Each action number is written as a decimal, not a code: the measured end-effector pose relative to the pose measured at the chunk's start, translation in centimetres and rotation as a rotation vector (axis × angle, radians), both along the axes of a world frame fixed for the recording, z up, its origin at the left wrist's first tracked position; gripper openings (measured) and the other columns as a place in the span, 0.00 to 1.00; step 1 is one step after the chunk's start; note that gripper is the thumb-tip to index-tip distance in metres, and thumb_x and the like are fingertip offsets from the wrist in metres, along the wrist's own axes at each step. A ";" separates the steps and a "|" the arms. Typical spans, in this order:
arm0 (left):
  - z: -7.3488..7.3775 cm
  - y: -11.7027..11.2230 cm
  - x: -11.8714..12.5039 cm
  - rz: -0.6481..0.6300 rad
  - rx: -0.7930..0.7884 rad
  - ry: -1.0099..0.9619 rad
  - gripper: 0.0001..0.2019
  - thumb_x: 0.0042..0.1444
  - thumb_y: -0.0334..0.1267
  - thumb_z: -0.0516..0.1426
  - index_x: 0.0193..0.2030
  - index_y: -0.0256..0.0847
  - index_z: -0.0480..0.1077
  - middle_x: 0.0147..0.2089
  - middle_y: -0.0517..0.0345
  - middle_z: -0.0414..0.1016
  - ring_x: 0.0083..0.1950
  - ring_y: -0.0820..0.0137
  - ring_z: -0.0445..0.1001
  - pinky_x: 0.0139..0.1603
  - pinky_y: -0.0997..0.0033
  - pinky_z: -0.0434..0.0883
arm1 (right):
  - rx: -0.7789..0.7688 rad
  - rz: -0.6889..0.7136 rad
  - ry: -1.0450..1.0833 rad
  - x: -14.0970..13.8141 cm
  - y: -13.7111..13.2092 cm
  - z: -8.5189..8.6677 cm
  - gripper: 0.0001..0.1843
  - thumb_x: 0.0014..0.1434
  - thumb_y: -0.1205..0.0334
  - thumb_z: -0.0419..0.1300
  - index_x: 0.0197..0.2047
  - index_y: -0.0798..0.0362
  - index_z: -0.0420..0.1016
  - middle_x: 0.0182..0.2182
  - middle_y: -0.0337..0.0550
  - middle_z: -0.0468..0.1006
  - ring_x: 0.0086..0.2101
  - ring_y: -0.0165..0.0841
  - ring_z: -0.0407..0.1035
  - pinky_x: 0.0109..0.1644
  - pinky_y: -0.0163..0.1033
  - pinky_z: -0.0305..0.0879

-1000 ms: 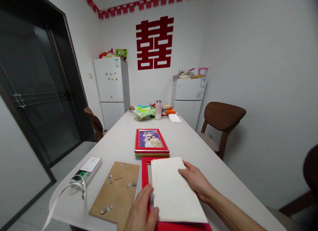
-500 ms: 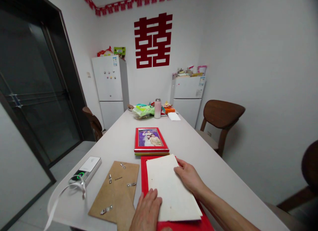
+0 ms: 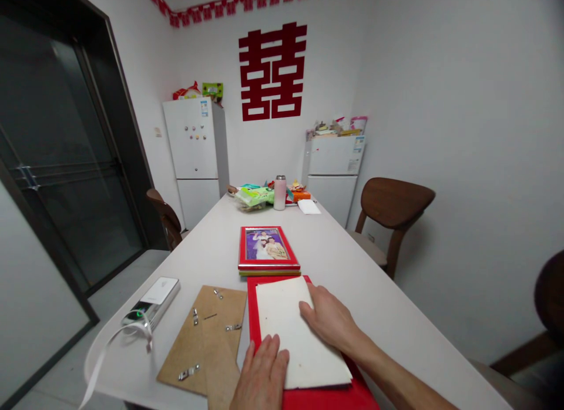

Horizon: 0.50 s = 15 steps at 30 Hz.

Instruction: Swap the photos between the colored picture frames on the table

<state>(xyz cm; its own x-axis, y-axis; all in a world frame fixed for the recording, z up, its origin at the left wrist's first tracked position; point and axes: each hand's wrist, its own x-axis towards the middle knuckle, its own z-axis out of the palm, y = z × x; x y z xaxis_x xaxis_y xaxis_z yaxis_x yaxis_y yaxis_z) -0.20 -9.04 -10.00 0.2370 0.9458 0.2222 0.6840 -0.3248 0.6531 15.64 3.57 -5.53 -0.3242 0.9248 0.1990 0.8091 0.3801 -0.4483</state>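
An off-white sheet of card or paper (image 3: 286, 328) lies over a red picture frame (image 3: 253, 310) at the table's near edge. On the sheet's right edge is my right hand (image 3: 330, 319), its thumb on top and its fingers along the side, closed on it. My left hand (image 3: 262, 369) rests flat with fingers stretched out, over the frame's left side and the sheet's lower left edge. Left of the frame lies a brown backing board (image 3: 207, 333) with metal clips and a stand leg. What the sheet covers is hidden.
Beyond the frame sits a stack of framed photos (image 3: 269, 248). At left is a power bank (image 3: 154, 301) with a white cable. A pink bottle (image 3: 279, 192) and snack bags (image 3: 253, 195) stand at the table's far end. A wooden chair (image 3: 396, 204) is at right.
The off-white sheet has shifted slightly left over the red frame, with my right hand moving left along with it. My left hand has stayed nearly in place.
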 end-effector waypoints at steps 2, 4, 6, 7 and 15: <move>0.2 0.1 -0.1 -0.018 -0.028 0.026 0.33 0.40 0.48 0.59 0.55 0.43 0.57 0.59 0.44 0.52 0.60 0.53 0.49 0.58 0.50 0.46 | 0.073 -0.033 -0.144 0.0 -0.3 -0.3 0.20 0.50 0.60 0.48 0.46 0.57 0.63 0.37 0.51 0.70 0.37 0.39 0.64 0.37 0.39 0.55; 0.5 0.1 0.0 -0.017 -0.044 0.054 0.34 0.39 0.48 0.60 0.55 0.41 0.57 0.59 0.42 0.52 0.60 0.53 0.48 0.58 0.49 0.45 | 0.150 -0.024 -0.207 -0.1 -0.6 -0.7 0.21 0.50 0.60 0.49 0.47 0.57 0.62 0.37 0.51 0.69 0.37 0.40 0.62 0.38 0.39 0.55; 0.8 0.0 0.2 -0.012 -0.055 0.066 0.35 0.39 0.46 0.60 0.55 0.39 0.57 0.58 0.41 0.52 0.60 0.52 0.48 0.57 0.48 0.45 | 0.200 -0.018 -0.231 -0.2 -0.7 -0.9 0.21 0.49 0.60 0.50 0.47 0.58 0.62 0.37 0.51 0.68 0.38 0.40 0.61 0.39 0.40 0.54; 0.9 0.0 0.2 -0.008 -0.057 0.063 0.35 0.38 0.46 0.60 0.55 0.39 0.58 0.58 0.41 0.52 0.60 0.53 0.48 0.58 0.48 0.45 | 0.209 -0.020 -0.234 -0.2 -0.7 -1.0 0.21 0.50 0.60 0.50 0.47 0.58 0.62 0.37 0.51 0.67 0.38 0.40 0.61 0.39 0.40 0.54; 1.2 -0.1 0.3 0.004 -0.096 0.024 0.34 0.36 0.43 0.61 0.54 0.40 0.59 0.59 0.43 0.52 0.60 0.55 0.48 0.59 0.52 0.44 | 0.228 0.078 -0.268 -0.3 -0.9 -1.0 0.18 0.51 0.61 0.49 0.46 0.53 0.64 0.46 0.50 0.64 0.45 0.41 0.56 0.43 0.42 0.51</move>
<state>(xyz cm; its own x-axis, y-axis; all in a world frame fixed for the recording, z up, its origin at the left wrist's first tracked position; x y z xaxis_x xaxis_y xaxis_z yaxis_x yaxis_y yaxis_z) 0.10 -9.16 -8.76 0.2377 0.9633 0.1250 0.7012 -0.2592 0.6642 15.39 2.71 -6.54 -0.4605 0.8370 0.2957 0.8512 0.5108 -0.1203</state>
